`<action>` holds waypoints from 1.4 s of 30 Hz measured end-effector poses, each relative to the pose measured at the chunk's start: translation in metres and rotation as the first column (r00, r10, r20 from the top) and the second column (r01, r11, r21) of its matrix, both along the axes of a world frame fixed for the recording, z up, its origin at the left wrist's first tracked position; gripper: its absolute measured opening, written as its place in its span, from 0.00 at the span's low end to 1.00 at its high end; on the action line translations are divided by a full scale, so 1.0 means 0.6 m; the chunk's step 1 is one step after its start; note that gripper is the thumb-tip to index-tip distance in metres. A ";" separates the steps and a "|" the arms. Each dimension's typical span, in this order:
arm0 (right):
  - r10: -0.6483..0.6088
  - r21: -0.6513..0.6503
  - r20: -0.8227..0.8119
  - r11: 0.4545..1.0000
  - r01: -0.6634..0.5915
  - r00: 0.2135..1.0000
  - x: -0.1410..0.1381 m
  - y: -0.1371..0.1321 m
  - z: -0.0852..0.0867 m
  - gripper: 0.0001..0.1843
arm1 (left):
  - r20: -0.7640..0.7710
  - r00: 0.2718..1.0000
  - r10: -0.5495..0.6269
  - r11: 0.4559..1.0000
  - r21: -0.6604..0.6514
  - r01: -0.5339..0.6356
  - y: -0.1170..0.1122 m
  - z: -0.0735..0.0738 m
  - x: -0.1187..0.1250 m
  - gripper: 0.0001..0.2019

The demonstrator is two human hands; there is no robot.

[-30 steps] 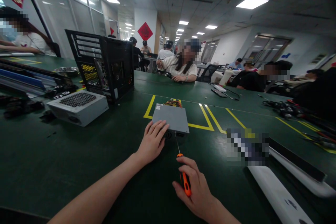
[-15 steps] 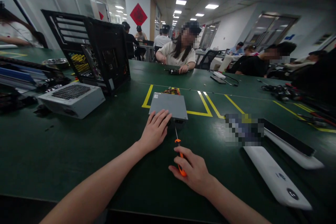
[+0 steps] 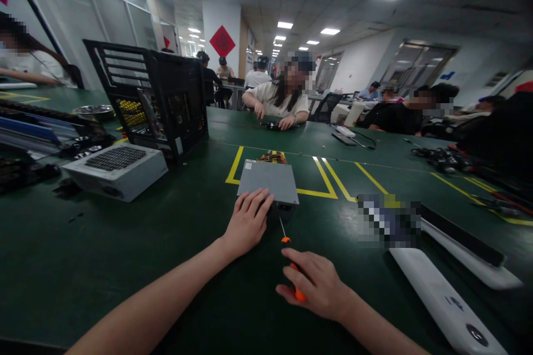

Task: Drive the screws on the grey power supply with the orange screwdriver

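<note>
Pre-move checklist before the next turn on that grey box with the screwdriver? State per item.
1. Left hand braces the grey power supply box: ok, fingers lie on its near left corner.
2. Right hand grips the orange-handled screwdriver: ok, fist closed on the handle.
3. Shaft aimed at the box's near face: ok, it points up toward it.
4. Tip seated in a screw: cannot tell, the tip is too small and dark.
5. Box flat on the green table: ok, sitting partly inside the yellow marking.
6. Wire bundle behind the box out of the tool's path: ok, it is at the far end.
</note>
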State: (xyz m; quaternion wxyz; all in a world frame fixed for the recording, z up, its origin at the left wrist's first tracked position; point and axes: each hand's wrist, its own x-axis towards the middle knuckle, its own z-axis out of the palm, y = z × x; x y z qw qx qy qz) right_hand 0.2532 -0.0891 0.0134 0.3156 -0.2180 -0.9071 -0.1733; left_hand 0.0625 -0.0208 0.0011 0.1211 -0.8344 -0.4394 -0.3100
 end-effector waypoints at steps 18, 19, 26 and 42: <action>-0.053 -0.077 -0.114 0.996 0.044 0.992 -0.013 -0.009 0.012 0.07 | 0.006 1.000 -0.028 0.999 0.027 0.028 0.011 -0.010 -0.007 0.23; -0.053 -0.079 -0.120 0.996 0.043 0.991 -0.013 -0.009 0.012 0.09 | 0.006 1.000 -0.030 0.999 0.026 0.030 0.011 -0.010 -0.007 0.23; -0.075 -0.172 -0.155 0.984 0.047 0.985 -0.014 -0.011 0.003 0.07 | 0.019 0.999 -0.030 0.999 0.011 0.030 0.011 -0.007 -0.006 0.23; -0.076 -0.206 -0.109 0.977 0.052 0.991 -0.010 -0.014 0.003 0.11 | 0.008 1.000 -0.023 1.000 0.011 0.023 0.008 -0.005 -0.006 0.23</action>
